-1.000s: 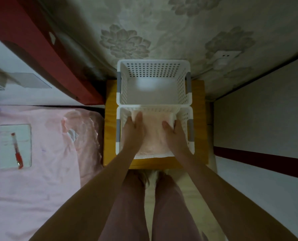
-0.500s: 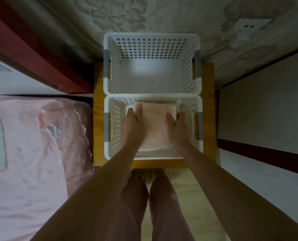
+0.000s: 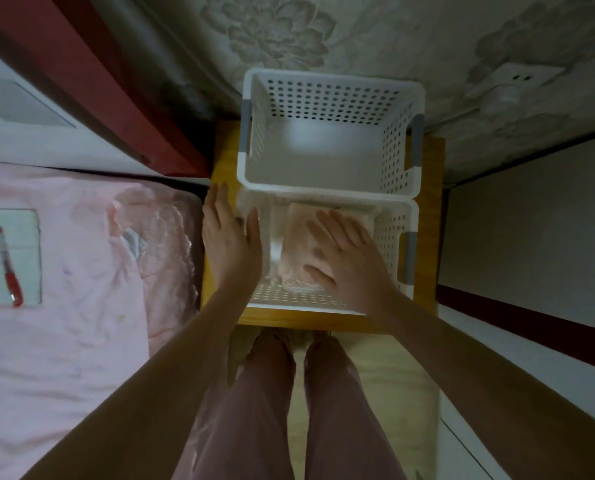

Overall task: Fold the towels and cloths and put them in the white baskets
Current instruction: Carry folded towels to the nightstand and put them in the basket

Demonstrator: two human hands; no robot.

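A bed [image 3: 64, 341] covered in pale pink sheeting fills the left side, reaching from the bottom edge up to a dark red headboard [image 3: 109, 84]. More pink cloths [image 3: 157, 237] lie bunched on its right margin, just beside the wooden tabletop [image 3: 427, 220]. On the sheet near the left edge rests a pale rectangular pad [image 3: 8, 258] with a red pen [image 3: 8, 271] lying on it.

The small tabletop stands against a flower-patterned wall and carries two white perforated baskets with grey handles, one behind the other and touching along their rims. The far basket [image 3: 330, 95] shows only its bare white floor. The near basket [image 3: 393, 244] holds a folded pink towel [image 3: 299, 244], which lies flat on the basket floor toward the far wall, with a strip of white fabric showing at its left edge.

Below the tabletop, the person's legs in mauve trousers [image 3: 254, 410] stand on a light floor.

The left hand [image 3: 228, 240] hovers over the left rim of the near basket, fingers straight and close together, palm down, grip spread and holding nothing. The right hand [image 3: 348, 258] is over the towel inside the basket, fingers splayed wide and somewhat blurred; its grip is likewise spread, and whether the palm actually touches the towel cannot be told.
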